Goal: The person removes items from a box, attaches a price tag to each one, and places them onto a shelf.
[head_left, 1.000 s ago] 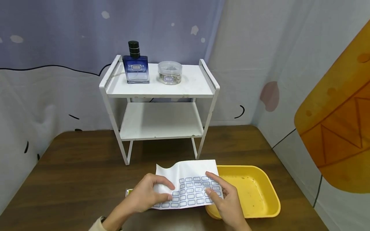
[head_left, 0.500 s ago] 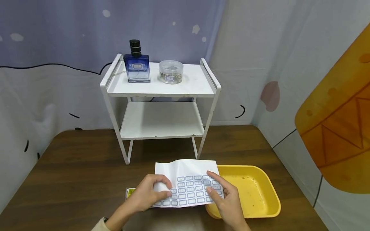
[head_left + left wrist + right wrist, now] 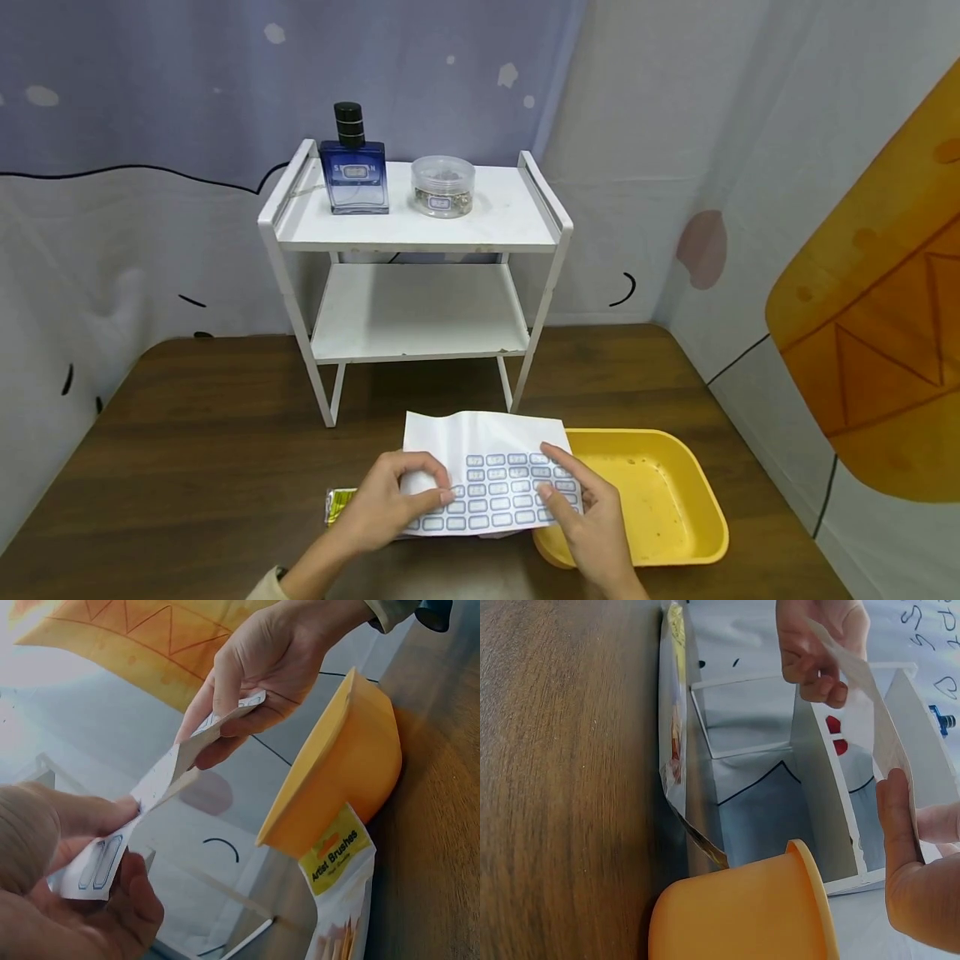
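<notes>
A white sticker sheet (image 3: 480, 435), printed with rows of small blue-framed labels, is held in the air between both hands. My left hand (image 3: 390, 500) pinches it near its lower left part, thumb tip on the labels and fingers behind, as the left wrist view shows. The right hand (image 3: 598, 525) grips the right end, thumb and forefinger on the printed face and other fingers behind. Below the sheet lies a clear packet of artist brushes (image 3: 339, 859) with a yellow header; in the head view the sheet and left hand hide most of it.
A yellow plastic basin (image 3: 645, 500) stands at the right, with the brush packet's end against it in the left wrist view. Behind the hands is a white two-tier shelf (image 3: 420, 312), bearing a blue perfume bottle (image 3: 355, 179) and a round clear jar (image 3: 442, 187), both labelled.
The sheet has straightened at its upper left and shifted slightly right. The left hand has moved a little along its labels, and more of the packet's yellow end shows.
</notes>
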A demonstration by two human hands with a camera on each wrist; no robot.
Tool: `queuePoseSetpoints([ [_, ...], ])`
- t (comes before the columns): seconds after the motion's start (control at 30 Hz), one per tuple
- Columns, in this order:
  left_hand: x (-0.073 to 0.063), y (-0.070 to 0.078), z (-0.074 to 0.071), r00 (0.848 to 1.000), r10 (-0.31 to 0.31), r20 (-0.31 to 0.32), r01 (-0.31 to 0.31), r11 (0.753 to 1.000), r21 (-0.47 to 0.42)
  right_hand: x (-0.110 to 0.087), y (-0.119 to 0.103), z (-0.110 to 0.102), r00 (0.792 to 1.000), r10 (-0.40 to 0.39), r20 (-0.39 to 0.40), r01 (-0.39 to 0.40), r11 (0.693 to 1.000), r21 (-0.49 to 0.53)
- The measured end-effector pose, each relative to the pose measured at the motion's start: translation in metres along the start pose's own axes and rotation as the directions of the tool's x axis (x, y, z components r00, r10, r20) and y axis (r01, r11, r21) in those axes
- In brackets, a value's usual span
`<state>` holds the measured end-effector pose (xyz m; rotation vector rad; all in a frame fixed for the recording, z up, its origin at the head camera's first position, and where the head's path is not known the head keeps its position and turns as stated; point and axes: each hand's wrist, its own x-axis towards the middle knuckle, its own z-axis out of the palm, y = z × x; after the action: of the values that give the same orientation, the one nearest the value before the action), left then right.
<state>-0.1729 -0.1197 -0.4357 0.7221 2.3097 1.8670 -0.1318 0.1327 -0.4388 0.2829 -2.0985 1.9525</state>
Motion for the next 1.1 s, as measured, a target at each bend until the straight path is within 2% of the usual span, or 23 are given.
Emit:
queuePoseSetpoints([
  [0.23,-0.0018,-0.0035,0.0017,0.996,0.09,0.0,-0.09,0.994,-0.058,0.0001,-0.0002,0.002,1.0,0.017,-0.004,-0.017,1.0,0.014],
  [0.43,-0.003,-0.0067,0.0035,0.986,0.168,-0.022,-0.169,0.984,-0.063,-0.0003,-0.0014,0.0024,0.999,0.042,-0.022,-0.042,0.999,0.009],
  [0.53,-0.0028,-0.0071,0.0034,0.984,0.178,-0.017,-0.179,0.981,-0.071,-0.0005,-0.0017,0.002,0.999,0.048,-0.023,-0.048,0.999,0.007],
  [0.67,-0.0019,-0.0058,0.0027,0.99,0.141,-0.014,-0.142,0.987,-0.068,-0.0007,-0.0016,0.0016,0.998,0.053,-0.022,-0.053,0.999,0.005],
  [0.9,-0.0015,-0.0001,0.0013,0.999,0.008,-0.046,-0.008,1.0,-0.007,-0.0011,-0.0018,0.0014,0.995,0.088,-0.05,-0.088,0.996,-0.011],
  [1.03,-0.0018,0.0,-0.0014,0.999,-0.025,-0.044,0.026,0.999,0.021,-0.0015,-0.0004,0.0009,0.997,0.059,-0.051,-0.06,0.998,-0.036],
  [1.1,-0.001,-0.0006,-0.0032,0.999,-0.041,-0.021,0.04,0.999,-0.013,-0.0018,0.0006,0.0007,0.998,0.036,-0.057,-0.039,0.998,-0.049],
])
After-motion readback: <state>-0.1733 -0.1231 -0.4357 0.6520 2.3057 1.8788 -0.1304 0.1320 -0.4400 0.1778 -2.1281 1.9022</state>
